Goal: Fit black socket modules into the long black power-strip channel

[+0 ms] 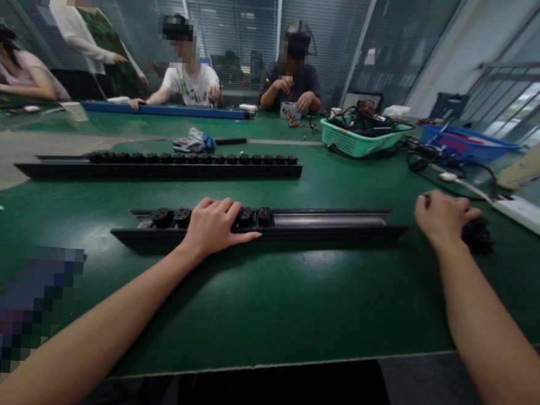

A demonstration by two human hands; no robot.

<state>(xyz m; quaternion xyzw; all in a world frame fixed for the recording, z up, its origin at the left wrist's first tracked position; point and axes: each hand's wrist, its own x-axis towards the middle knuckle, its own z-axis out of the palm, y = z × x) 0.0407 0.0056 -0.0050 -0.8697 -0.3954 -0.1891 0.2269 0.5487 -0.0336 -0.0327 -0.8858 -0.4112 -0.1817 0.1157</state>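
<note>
A long black metal channel [333, 230] lies across the table in front of me, with several round black socket modules [161, 217] seated in its left half. My left hand [213, 223] grips the channel over the sockets, thumb along the near wall and fingers reaching over the top. Bare metal shows in the channel's right part. Beyond its right end, my right hand [444, 218] is curled beside a small pile of black parts [479, 234]. Something dark shows at its fingers, too hidden to name.
Farther back lies a second black channel [161, 169] filled with sockets. Behind it are a grey-blue glove [195, 141], a green basket of cables [355, 140] and a blue basket [468, 145]. A white power strip [532, 218] lies right. Several people work across the table.
</note>
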